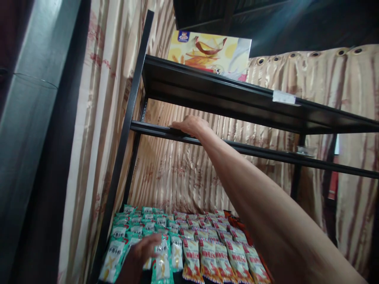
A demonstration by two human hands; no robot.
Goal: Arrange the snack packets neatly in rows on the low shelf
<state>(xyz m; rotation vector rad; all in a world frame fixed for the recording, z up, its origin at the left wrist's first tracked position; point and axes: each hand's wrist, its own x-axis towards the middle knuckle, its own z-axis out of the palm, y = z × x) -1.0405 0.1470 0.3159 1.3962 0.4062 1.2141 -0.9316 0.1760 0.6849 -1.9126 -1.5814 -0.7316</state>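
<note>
My right hand reaches up across the view to the middle shelf board of a black metal rack. Its fingers press down over the front edge on a dark patch, perhaps a cloth, too dark to make out. Low in the view my left hand is blurred, its fingers apart and nothing seen in them. It hovers in front of the green snack bags on the lower shelf. To their right stand rows of red and cream snack bags.
A yellow carton stands on the top shelf, which carries a white label. A small clear container sits on the middle shelf at the right. Striped curtains hang behind and beside the rack. A grey metal post rises at left.
</note>
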